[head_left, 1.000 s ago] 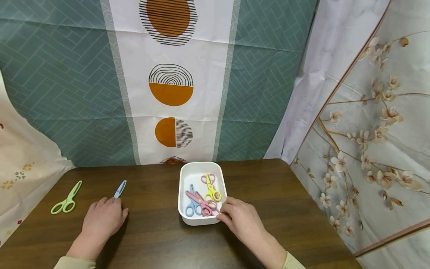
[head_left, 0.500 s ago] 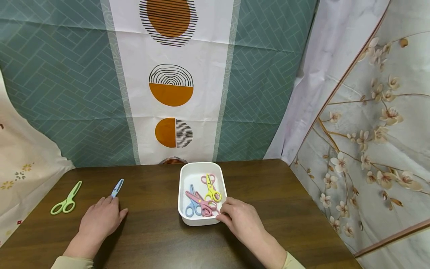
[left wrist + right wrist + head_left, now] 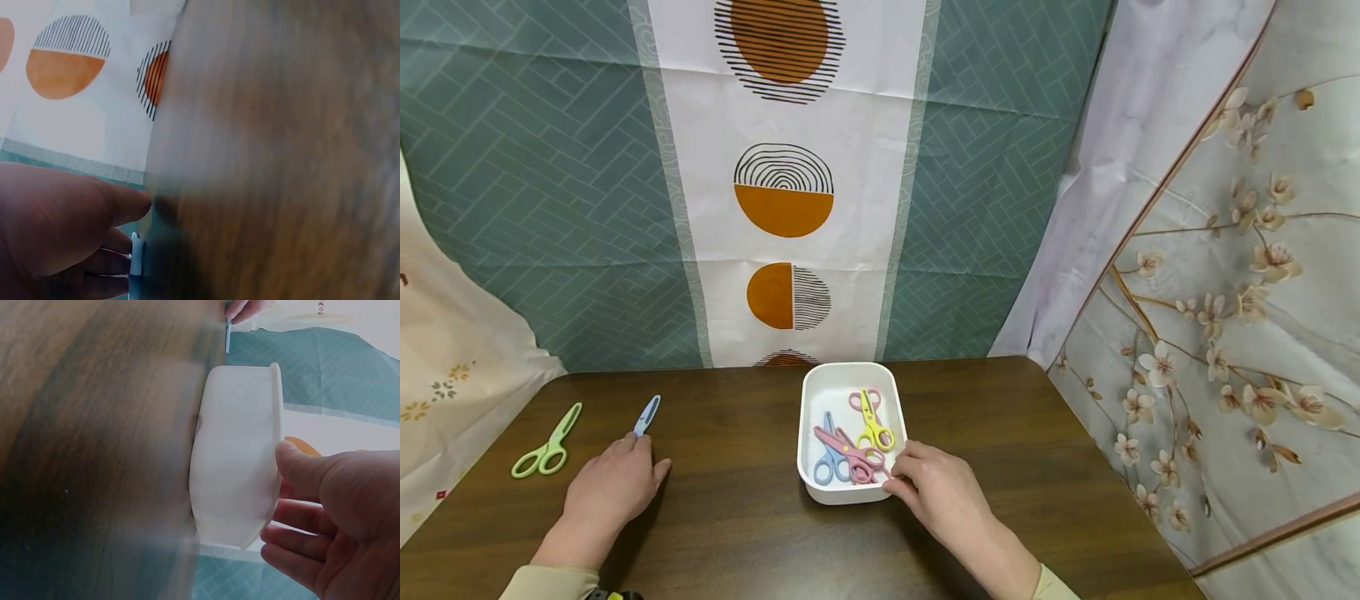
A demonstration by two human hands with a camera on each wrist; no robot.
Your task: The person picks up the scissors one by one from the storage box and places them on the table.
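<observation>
on the left of the bench, my left hand rests with its fingers loosely extended over the blue scissors, blades pointing away from me, the green scissors near them on the left. mid-bench, my right hand pinches the near right corner of the white tray, where yellow scissors, pink scissors and a second blue pair lie

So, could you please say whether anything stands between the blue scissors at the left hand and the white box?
Beyond the left hand itself, nothing visible does; only tabletop separates the blue scissors from the white box. Green scissors lie farther left.
</observation>
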